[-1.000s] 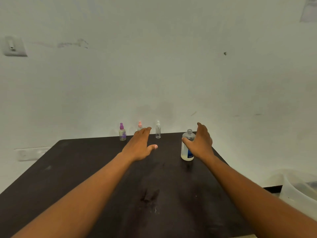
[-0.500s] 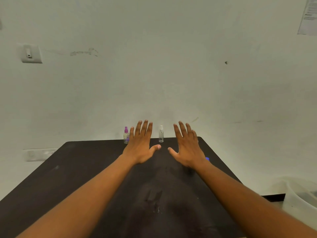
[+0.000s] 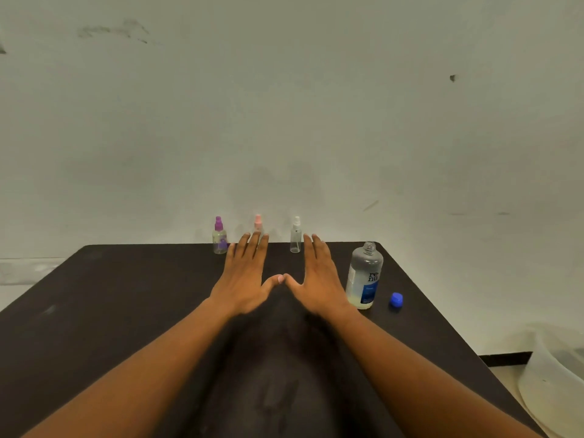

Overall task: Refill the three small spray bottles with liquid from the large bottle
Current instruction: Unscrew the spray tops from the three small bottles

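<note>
Three small spray bottles stand in a row at the far edge of the dark table [image 3: 110, 311]: a purple-capped bottle [image 3: 219, 236], a pink-capped bottle [image 3: 258, 223] partly hidden behind my left fingers, and a clear white-capped bottle [image 3: 295, 235]. The large bottle [image 3: 364, 276], uncapped, with a blue label and a little liquid at its bottom, stands at the right. Its blue cap [image 3: 396, 300] lies beside it. My left hand [image 3: 246, 276] and my right hand [image 3: 317, 276] are stretched out flat, palms down, thumbs touching, holding nothing.
A pale wall rises just behind the table's far edge. A translucent white plastic tub [image 3: 556, 380] sits on the floor past the table's right edge.
My right hand left the large bottle and both hands came together in the middle, thumbs now touching. The view tilted down, and the large bottle and blue cap show again at the right.
</note>
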A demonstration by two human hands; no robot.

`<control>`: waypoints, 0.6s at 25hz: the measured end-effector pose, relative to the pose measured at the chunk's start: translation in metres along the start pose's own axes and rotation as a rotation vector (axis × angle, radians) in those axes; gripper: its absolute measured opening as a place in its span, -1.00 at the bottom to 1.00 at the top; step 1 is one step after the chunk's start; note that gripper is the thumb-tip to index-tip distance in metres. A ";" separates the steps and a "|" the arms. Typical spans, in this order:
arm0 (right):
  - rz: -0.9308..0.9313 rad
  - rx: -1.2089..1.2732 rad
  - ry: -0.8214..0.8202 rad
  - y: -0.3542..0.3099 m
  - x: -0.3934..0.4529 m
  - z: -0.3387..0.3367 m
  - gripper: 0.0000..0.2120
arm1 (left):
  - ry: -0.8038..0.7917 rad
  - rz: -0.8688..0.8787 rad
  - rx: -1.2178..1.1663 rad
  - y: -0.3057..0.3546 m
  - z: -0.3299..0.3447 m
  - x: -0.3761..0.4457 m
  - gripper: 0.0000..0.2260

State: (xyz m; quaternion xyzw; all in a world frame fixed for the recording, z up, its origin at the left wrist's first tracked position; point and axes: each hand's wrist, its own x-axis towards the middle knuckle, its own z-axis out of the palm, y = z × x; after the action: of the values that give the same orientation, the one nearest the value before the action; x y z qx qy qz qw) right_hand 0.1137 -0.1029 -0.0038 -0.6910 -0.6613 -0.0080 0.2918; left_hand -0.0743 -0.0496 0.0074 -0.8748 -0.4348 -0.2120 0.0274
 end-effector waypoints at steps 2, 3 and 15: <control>0.062 0.065 -0.010 0.006 0.018 0.020 0.01 | -0.015 0.005 -0.002 -0.011 0.012 0.013 -0.14; 0.089 0.095 -0.007 0.010 0.029 0.029 0.02 | -0.017 0.003 -0.007 -0.016 0.017 0.021 -0.15; 0.439 0.534 0.171 0.031 0.154 0.089 -0.20 | 0.086 0.029 -0.138 -0.060 0.052 0.073 -0.22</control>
State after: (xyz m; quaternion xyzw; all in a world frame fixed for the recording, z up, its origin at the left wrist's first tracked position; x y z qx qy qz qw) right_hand 0.1279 0.0752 -0.0286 -0.7131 -0.4488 0.1702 0.5110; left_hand -0.0638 0.0546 -0.0189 -0.8709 -0.4049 -0.2785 -0.0113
